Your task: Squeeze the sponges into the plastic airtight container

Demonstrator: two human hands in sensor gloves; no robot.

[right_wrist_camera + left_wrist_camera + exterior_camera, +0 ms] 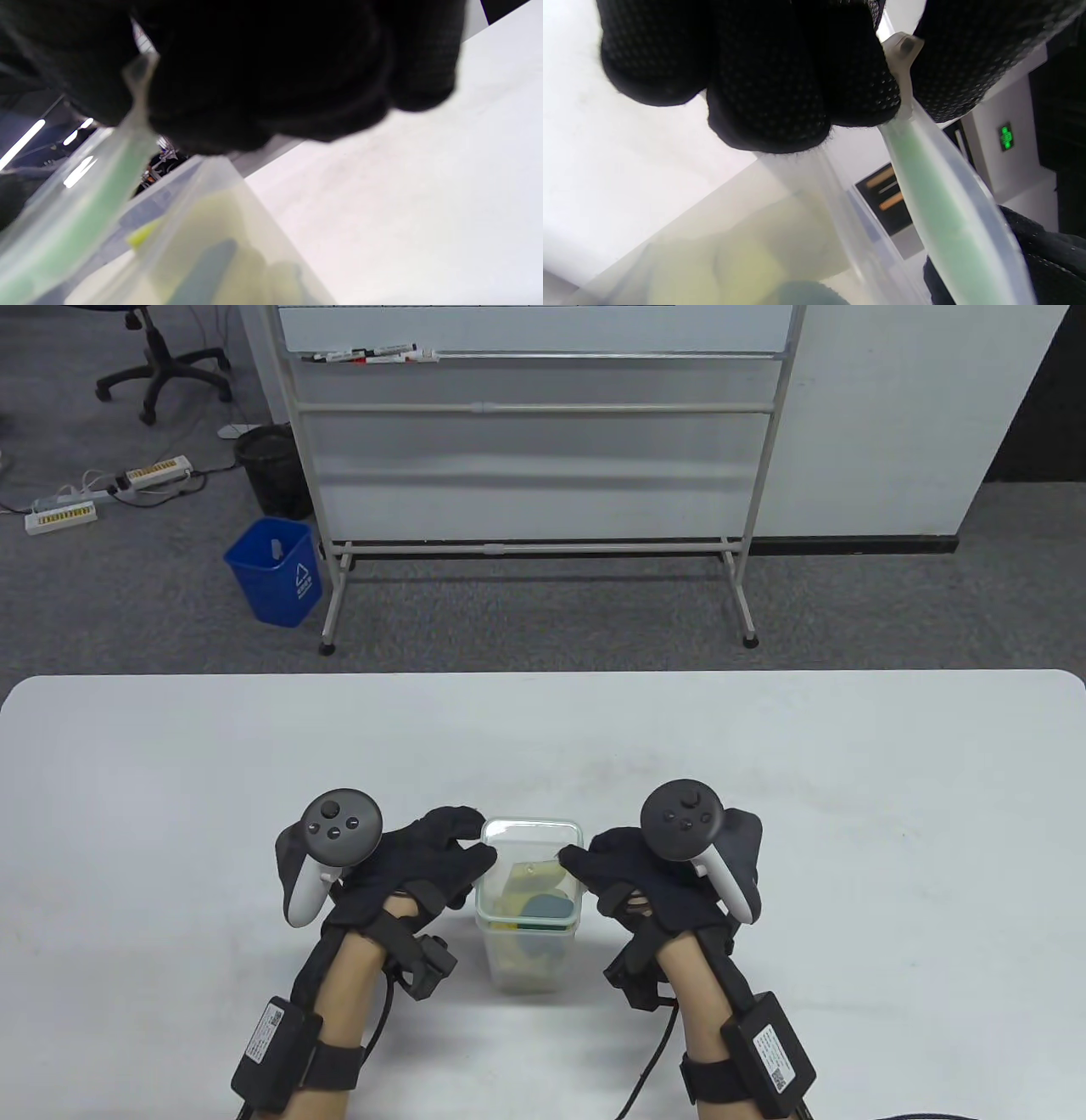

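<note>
My left grip (pixel 424 857) and right grip (pixel 632 878) each pinched an edge of the clear lid w/ green seal (pixel 937 203), held just above the clear plastic airtight container (pixel 528 937) on the white bench (pixel 170 780). Yellow and blue-grey sponges (pixel 533 899) sat inside. Best approach, I judged: lower the lid level, press both sides evenly. Clasps hidden; couldn't count sponges, approx 2 colours only.

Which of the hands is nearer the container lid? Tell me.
Neither: both touch it. The left hand pinches the lid at its left edge above the container; the right hand grips its right edge.
</note>
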